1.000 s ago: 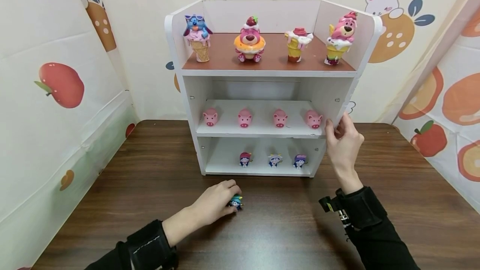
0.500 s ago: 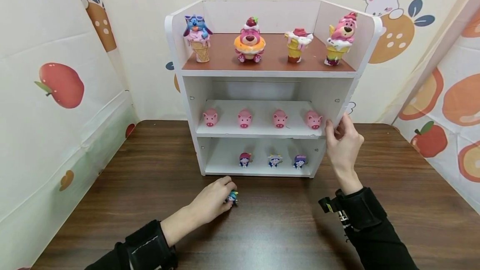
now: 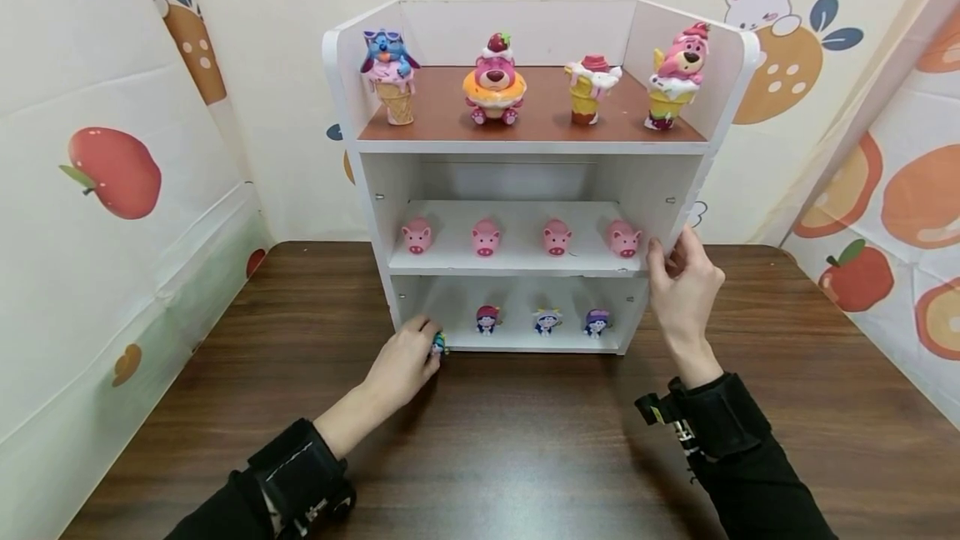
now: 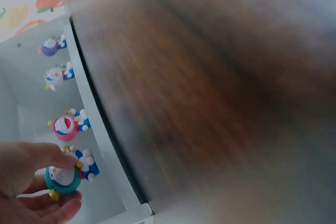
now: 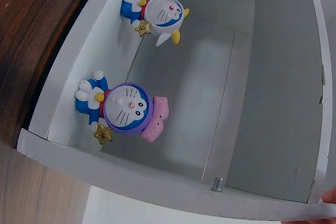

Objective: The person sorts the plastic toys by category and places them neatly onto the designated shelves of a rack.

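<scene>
My left hand (image 3: 401,361) pinches a small Doraemon figurine (image 4: 63,176) with a teal hat between thumb and fingers. It is at the front left of the bottom compartment of the white display shelf (image 3: 525,147); whether its feet touch the board I cannot tell. To its right stand three similar figurines, one with a red-pink hat (image 3: 487,319), one with a white hat (image 3: 547,321) and one with a purple hat and pink bow (image 5: 127,107). My right hand (image 3: 686,298) grips the shelf's right side panel, thumb at the front edge.
Several pink pig figures (image 3: 557,237) stand in a row on the middle board. On the brown top stand several larger dessert-themed figures, such as a bear in an orange ring (image 3: 495,88). The shelf stands on a dark wooden table (image 3: 510,448) against a printed wall covering.
My left hand has carried the teal-hatted figurine from the table in front, forward and left, to the bottom compartment's front edge. The right hand stays on the side panel.
</scene>
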